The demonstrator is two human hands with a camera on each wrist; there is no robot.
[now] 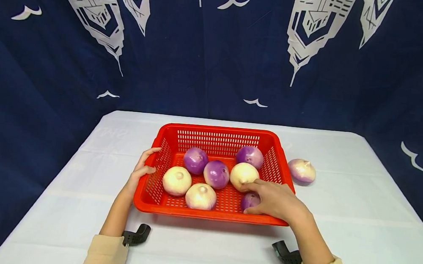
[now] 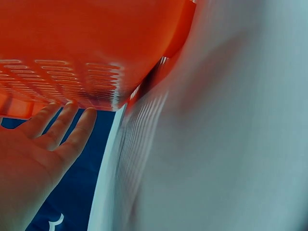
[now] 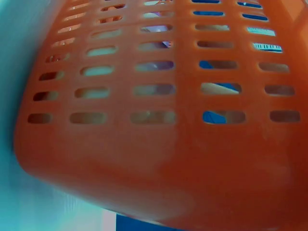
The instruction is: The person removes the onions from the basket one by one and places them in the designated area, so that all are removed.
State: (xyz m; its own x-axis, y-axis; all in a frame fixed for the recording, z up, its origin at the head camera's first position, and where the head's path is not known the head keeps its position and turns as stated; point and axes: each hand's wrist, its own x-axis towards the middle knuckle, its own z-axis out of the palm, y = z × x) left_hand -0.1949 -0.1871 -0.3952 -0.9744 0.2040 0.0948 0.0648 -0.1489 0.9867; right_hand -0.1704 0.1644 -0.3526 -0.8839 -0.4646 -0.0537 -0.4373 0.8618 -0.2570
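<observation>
A red plastic basket (image 1: 219, 130) with slotted walls sits on the table and holds several onions. My right hand (image 1: 275, 200) reaches over its near right corner, thumb and fingers around a purple onion (image 1: 250, 200), which they partly hide. Just beyond those fingers is a pale onion (image 1: 244, 175). At the basket's left side, my left hand (image 1: 139, 176) lays its thumb and a finger on the rim. In the left wrist view, the other fingers (image 2: 65, 127) extend nearly straight against the outer wall. The right wrist view has only the slotted wall (image 3: 159, 149); the hand is hidden there.
One more onion (image 1: 302, 171) lies on the white table (image 1: 200, 250), right of the basket. Inside are two pale onions near the front left, purple onions in the middle, and another purple onion (image 1: 250, 156) at the back right. A dark blue curtain (image 1: 210, 64) hangs behind.
</observation>
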